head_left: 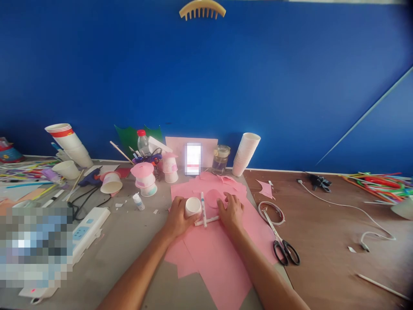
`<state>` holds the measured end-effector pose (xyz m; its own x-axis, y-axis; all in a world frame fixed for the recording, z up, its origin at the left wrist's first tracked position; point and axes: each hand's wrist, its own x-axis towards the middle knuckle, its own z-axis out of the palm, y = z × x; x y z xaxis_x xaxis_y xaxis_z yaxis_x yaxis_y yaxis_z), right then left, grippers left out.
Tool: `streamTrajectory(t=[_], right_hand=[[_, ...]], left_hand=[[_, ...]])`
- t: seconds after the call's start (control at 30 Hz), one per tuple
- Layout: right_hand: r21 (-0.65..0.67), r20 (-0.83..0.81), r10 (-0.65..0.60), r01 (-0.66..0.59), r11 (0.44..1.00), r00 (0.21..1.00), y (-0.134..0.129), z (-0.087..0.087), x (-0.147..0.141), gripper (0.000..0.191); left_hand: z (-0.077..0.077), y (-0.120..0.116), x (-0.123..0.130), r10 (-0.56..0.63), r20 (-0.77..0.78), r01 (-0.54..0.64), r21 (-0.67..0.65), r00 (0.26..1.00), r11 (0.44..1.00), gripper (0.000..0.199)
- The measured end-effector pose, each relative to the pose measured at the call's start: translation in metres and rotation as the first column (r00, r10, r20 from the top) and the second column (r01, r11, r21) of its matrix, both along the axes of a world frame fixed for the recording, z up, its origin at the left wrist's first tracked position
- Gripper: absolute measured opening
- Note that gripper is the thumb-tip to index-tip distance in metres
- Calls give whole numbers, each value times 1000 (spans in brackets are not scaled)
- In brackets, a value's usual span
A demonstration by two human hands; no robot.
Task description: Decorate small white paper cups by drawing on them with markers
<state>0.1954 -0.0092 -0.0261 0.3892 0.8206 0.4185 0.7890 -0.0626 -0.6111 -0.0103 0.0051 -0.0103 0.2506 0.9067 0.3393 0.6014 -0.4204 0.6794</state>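
Observation:
A small white paper cup (192, 206) is in my left hand (177, 217), thumb and fingers wrapped round its side above the pink paper sheets (222, 254). My right hand (232, 211) rests over the same sheets, fingers apart and bent, its fingertips at the edge of a pink paper circle (213, 199). Whether they touch the circle I cannot tell. Between my hands lie two white marker pens, one upright marker (203, 210) crossing a sideways marker (211, 220).
Black-handled scissors (280, 241) lie against a tape roll (271, 213) on the right. Behind stand a stack of paper cups (246, 154), a glass jar (221, 159) and pink-topped cups (144, 178). A glue bottle (138, 201) and a power strip (84, 234) are on the left.

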Motion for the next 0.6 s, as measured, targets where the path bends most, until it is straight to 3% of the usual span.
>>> streamTrajectory(t=[0.1, 0.23, 0.4, 0.5, 0.6], right_hand=[[-62, 66, -22, 26, 998, 998, 7, -4, 4, 24], [7, 128, -18, 18, 1000, 992, 6, -5, 3, 17], [112, -21, -12, 14, 994, 1000, 5, -2, 8, 25], [193, -121, 10, 14, 981, 993, 3, 6, 9, 21], [320, -124, 30, 11, 947, 992, -1, 19, 6, 15]], left_hand=[[-2, 0, -1, -28, -4, 28, 16, 1000, 999, 39], [-4, 1, -1, -53, -14, 54, 6, 998, 999, 38], [-4, 0, 0, -82, -12, 82, 3, 997, 997, 37], [-2, -1, 1, -93, -21, 93, -13, 995, 996, 36], [2, -4, 2, -98, -30, 96, -51, 995, 994, 40]])
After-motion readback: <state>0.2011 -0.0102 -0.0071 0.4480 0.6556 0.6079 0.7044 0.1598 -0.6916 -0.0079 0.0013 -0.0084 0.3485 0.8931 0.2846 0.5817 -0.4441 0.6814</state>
